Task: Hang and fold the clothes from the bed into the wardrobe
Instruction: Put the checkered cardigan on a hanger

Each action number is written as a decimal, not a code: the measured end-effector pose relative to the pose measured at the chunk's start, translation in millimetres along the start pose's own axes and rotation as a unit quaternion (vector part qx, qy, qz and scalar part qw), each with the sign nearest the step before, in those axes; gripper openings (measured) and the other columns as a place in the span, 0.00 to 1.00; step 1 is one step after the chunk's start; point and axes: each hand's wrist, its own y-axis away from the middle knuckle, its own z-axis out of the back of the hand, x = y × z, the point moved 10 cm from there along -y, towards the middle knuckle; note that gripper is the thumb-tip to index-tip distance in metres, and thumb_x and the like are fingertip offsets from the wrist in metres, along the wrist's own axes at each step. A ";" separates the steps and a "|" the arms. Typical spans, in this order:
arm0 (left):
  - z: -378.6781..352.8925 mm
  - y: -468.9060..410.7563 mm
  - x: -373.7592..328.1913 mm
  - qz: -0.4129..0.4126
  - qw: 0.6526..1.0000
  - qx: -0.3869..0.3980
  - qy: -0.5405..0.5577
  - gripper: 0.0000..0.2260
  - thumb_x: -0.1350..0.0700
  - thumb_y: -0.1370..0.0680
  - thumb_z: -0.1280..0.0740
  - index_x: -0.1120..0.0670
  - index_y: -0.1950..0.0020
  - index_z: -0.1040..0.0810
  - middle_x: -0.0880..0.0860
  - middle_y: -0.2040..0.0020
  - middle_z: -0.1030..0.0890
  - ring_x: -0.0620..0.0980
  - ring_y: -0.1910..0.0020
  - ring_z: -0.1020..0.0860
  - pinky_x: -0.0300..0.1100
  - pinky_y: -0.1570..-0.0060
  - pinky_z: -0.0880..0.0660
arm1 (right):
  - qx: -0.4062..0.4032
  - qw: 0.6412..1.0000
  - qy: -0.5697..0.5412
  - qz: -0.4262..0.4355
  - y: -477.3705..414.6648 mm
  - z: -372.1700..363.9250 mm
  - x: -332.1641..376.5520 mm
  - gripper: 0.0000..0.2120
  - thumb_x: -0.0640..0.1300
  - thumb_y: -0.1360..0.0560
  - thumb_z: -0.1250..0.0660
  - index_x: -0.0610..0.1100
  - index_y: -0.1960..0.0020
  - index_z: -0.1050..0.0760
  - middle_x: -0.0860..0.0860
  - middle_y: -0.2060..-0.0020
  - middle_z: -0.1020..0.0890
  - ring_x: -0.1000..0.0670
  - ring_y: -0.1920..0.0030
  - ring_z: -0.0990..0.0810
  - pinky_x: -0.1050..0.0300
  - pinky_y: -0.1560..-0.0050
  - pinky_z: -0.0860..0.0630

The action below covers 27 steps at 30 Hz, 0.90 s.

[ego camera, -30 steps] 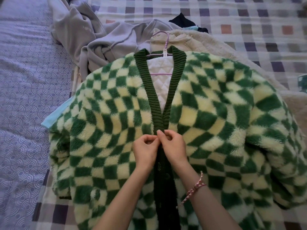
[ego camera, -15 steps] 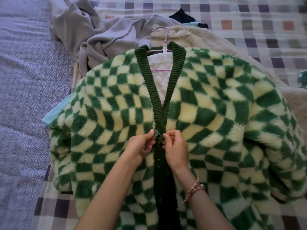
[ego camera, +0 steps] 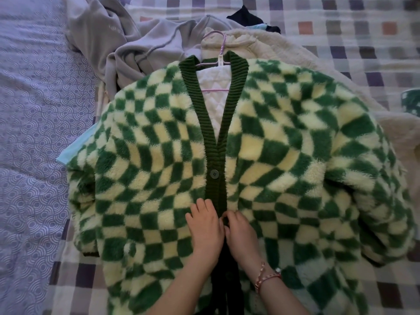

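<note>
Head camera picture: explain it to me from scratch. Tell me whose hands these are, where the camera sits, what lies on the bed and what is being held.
There is no machine here. A person wears one wide-angle camera on the head, looking down at their own two bare hands. A green-and-cream checked cardigan lies on a checked bedspread, already on a pink hanger whose hook shows above the collar. One button on the green front band is fastened. Just below it, the right hand, with a bracelet at its wrist, pinches the cardigan's band with curled fingers. The left hand lies against the band's other side; whether it grips is hidden. Behind the cardigan lie a grey hoodie, a cream fleece garment and something dark.
</note>
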 end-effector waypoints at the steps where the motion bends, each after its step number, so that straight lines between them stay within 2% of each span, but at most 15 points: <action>1: 0.3 2.7 -0.2 0.006 1.000 0.010 0.006 0.24 0.53 0.46 0.21 0.59 0.58 0.27 0.57 0.63 0.25 0.56 0.65 0.26 0.46 0.70 0.29 | 0.003 1.000 0.003 -0.002 -1.8 -0.4 -0.1 0.10 0.44 0.21 0.42 0.46 0.41 0.28 0.50 0.44 0.25 0.53 0.46 0.26 0.63 0.49 0.31; 4: -3.5 14.2 5.5 0.033 0.998 0.040 0.047 0.19 0.60 0.47 0.21 0.59 0.61 0.24 0.56 0.67 0.24 0.55 0.69 0.25 0.44 0.71 0.28 | 0.013 1.000 0.004 -0.014 -1.9 -2.4 -2.7 0.09 0.45 0.22 0.39 0.45 0.43 0.29 0.50 0.44 0.25 0.52 0.45 0.26 0.61 0.48 0.30; 6: -2.2 19.4 16.1 0.068 0.993 0.043 0.089 0.12 0.61 0.40 0.24 0.58 0.61 0.24 0.56 0.65 0.23 0.54 0.66 0.24 0.45 0.67 0.27 | 0.005 0.999 -0.023 -0.024 -0.1 -3.8 -3.9 0.14 0.46 0.23 0.38 0.44 0.38 0.31 0.50 0.41 0.27 0.51 0.42 0.27 0.59 0.45 0.28; 8: -4.5 22.6 27.5 0.120 0.974 0.062 0.183 0.03 0.60 0.29 0.32 0.56 0.59 0.26 0.54 0.59 0.25 0.52 0.59 0.26 0.43 0.60 0.29 | 0.000 0.999 -0.023 -0.026 -0.3 -4.1 -3.3 0.12 0.46 0.22 0.39 0.44 0.40 0.31 0.49 0.42 0.27 0.50 0.43 0.27 0.58 0.47 0.28; 10: 0.6 26.9 34.5 0.157 0.939 0.053 0.301 0.08 0.61 0.26 0.36 0.54 0.65 0.30 0.53 0.59 0.28 0.49 0.61 0.29 0.36 0.63 0.34 | 0.013 0.999 -0.020 -0.033 0.1 -6.8 -2.7 0.07 0.44 0.22 0.39 0.43 0.46 0.28 0.48 0.46 0.26 0.49 0.46 0.27 0.56 0.49 0.30; 12: 5.7 32.1 41.8 0.166 0.914 0.039 0.367 0.13 0.63 0.26 0.36 0.53 0.69 0.33 0.53 0.61 0.29 0.47 0.64 0.31 0.32 0.68 0.38 | 0.006 0.993 -0.099 -0.064 0.7 -6.1 -6.9 0.02 0.42 0.24 0.37 0.43 0.53 0.27 0.47 0.53 0.24 0.48 0.51 0.25 0.55 0.51 0.29; 13: 9.8 35.6 44.2 0.164 0.912 0.037 0.375 0.12 0.63 0.26 0.36 0.53 0.68 0.31 0.52 0.61 0.29 0.46 0.64 0.31 0.31 0.68 0.38 | 0.000 0.978 -0.181 -0.102 4.6 -4.4 -12.2 0.03 0.40 0.25 0.35 0.43 0.56 0.28 0.47 0.57 0.23 0.48 0.55 0.24 0.56 0.55 0.27; 14: 11.8 37.9 46.5 0.161 0.911 0.033 0.379 0.09 0.64 0.26 0.36 0.54 0.65 0.28 0.52 0.60 0.28 0.45 0.62 0.30 0.30 0.66 0.37 | -0.004 0.948 -0.283 -0.148 9.3 -4.7 -18.9 0.05 0.37 0.26 0.33 0.43 0.58 0.29 0.47 0.61 0.23 0.49 0.60 0.23 0.58 0.60 0.26; 16: 19.4 41.8 48.6 0.135 0.923 0.009 0.359 0.06 0.66 0.27 0.35 0.56 0.61 0.26 0.52 0.58 0.27 0.46 0.60 0.29 0.30 0.62 0.37 | -0.006 0.855 -0.475 -0.209 21.2 -7.2 -23.2 0.06 0.34 0.27 0.32 0.41 0.59 0.28 0.46 0.66 0.22 0.53 0.69 0.23 0.66 0.69 0.26; 17: 24.2 43.3 45.1 0.114 0.932 -0.002 0.344 0.06 0.67 0.27 0.36 0.56 0.60 0.26 0.51 0.59 0.27 0.46 0.60 0.29 0.30 0.61 0.36 | -0.006 0.829 -0.516 -0.216 26.2 -4.8 -21.5 0.05 0.34 0.27 0.31 0.40 0.58 0.27 0.46 0.66 0.22 0.56 0.72 0.23 0.67 0.71 0.27; 20: 30.4 45.9 34.2 0.092 0.933 0.001 0.349 0.07 0.67 0.27 0.35 0.55 0.57 0.24 0.48 0.61 0.28 0.44 0.62 0.29 0.26 0.60 0.33 | -0.007 0.797 -0.570 -0.201 33.0 1.8 -12.7 0.04 0.34 0.26 0.33 0.41 0.58 0.24 0.47 0.66 0.20 0.58 0.73 0.23 0.67 0.69 0.26; 23: 25.2 49.2 35.6 0.124 0.916 0.026 0.382 0.07 0.66 0.27 0.35 0.54 0.58 0.24 0.48 0.61 0.25 0.46 0.60 0.26 0.28 0.61 0.32 | -0.023 0.791 -0.581 -0.193 35.5 4.2 -7.7 0.06 0.33 0.25 0.35 0.42 0.57 0.24 0.47 0.65 0.20 0.55 0.69 0.22 0.66 0.65 0.23; 25: 16.5 51.3 37.1 0.155 0.881 0.066 0.441 0.06 0.64 0.25 0.35 0.55 0.56 0.21 0.52 0.59 0.20 0.46 0.59 0.23 0.33 0.59 0.28 | -0.033 0.800 -0.570 -0.186 35.9 6.7 -5.4 0.07 0.32 0.24 0.36 0.43 0.56 0.24 0.47 0.63 0.20 0.54 0.66 0.22 0.66 0.64 0.23; 27: 4.1 55.6 39.4 0.212 0.788 0.111 0.567 0.07 0.62 0.23 0.36 0.55 0.57 0.20 0.54 0.60 0.18 0.47 0.61 0.21 0.36 0.61 0.23 | -0.040 0.814 -0.553 -0.175 34.5 9.9 -4.3 0.09 0.33 0.24 0.36 0.45 0.57 0.24 0.48 0.62 0.19 0.54 0.63 0.21 0.66 0.63 0.23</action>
